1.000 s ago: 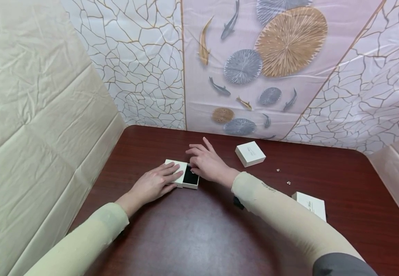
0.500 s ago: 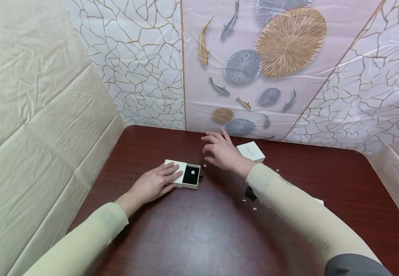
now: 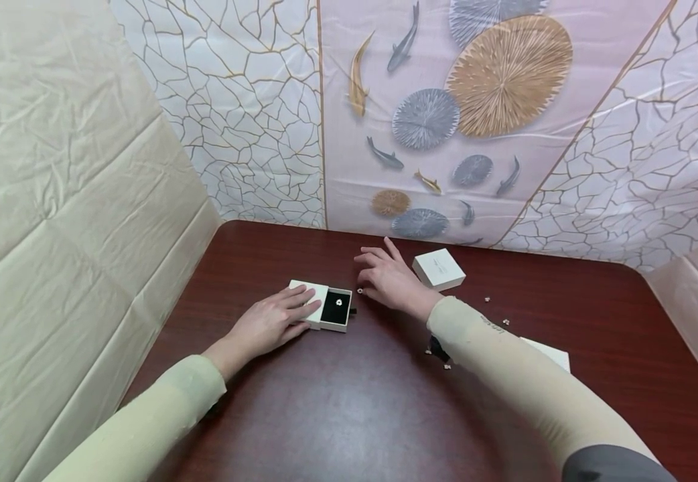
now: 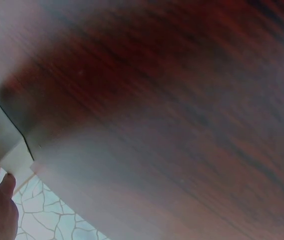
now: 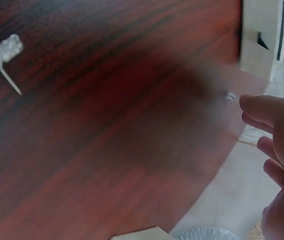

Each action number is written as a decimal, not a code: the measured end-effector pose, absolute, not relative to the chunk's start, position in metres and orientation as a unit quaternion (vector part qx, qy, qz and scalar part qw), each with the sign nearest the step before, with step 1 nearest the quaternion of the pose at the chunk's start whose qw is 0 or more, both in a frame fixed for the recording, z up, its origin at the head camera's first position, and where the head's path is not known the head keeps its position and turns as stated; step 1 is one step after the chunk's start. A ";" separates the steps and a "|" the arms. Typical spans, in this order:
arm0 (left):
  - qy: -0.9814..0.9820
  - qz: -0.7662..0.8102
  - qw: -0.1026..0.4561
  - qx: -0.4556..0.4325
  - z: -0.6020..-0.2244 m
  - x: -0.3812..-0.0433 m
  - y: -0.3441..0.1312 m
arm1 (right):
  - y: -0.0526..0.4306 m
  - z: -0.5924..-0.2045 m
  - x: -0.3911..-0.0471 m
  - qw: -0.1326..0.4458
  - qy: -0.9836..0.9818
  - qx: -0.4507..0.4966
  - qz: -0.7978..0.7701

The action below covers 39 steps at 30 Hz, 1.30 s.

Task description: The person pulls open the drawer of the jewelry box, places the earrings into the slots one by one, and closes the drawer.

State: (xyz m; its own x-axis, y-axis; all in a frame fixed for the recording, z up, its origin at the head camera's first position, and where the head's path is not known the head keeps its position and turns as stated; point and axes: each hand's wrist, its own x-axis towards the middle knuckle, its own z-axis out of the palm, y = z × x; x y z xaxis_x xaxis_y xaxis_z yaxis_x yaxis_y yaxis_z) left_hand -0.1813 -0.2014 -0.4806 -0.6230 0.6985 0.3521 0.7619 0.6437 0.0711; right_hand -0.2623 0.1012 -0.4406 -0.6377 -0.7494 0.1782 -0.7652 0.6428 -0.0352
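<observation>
My left hand (image 3: 273, 314) grips a white drawer-style jewelry box (image 3: 319, 302), its fingers across the top and thumb at the near side. The drawer (image 3: 332, 317) is partly pulled out to the right. On its black lining sits a small sparkling stud earring (image 3: 339, 302). My right hand (image 3: 390, 281) hovers low to the right of the box, fingers loosely spread. A second stud earring (image 5: 231, 96) lies right at its fingertips in the right wrist view. That view also has a crystal earring (image 5: 3, 55) with a thin post.
A closed white box (image 3: 439, 269) stands behind my right wrist. Another white box (image 3: 550, 351) is partly hidden by the right sleeve. Several small earrings (image 3: 447, 367) are scattered on the dark wooden table (image 3: 325, 408). Patterned cloth (image 3: 252, 120) hangs behind the table.
My right hand has left the drawer, moving right and back, then lowered toward the loose earring. The drawer's earring and pull tab now show. The left hand and box stay put.
</observation>
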 end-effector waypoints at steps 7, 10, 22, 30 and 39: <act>-0.894 -0.111 0.147 -0.408 -0.483 -0.182 -0.202 | 0.096 -0.451 -0.264 0.076 -0.902 0.421 0.058; -0.895 -0.111 0.146 -0.406 -0.483 -0.182 -0.202 | 0.094 -0.453 -0.265 0.067 -0.904 0.418 0.054; -0.896 -0.109 0.149 -0.405 -0.484 -0.183 -0.202 | 0.090 -0.459 -0.268 0.058 -0.907 0.416 0.039; -0.894 -0.108 0.154 -0.406 -0.485 -0.183 -0.202 | 0.093 -0.457 -0.266 0.072 -0.903 0.420 0.054; -0.893 -0.101 0.157 -0.408 -0.485 -0.182 -0.203 | 0.101 -0.448 -0.260 0.096 -0.893 0.436 0.058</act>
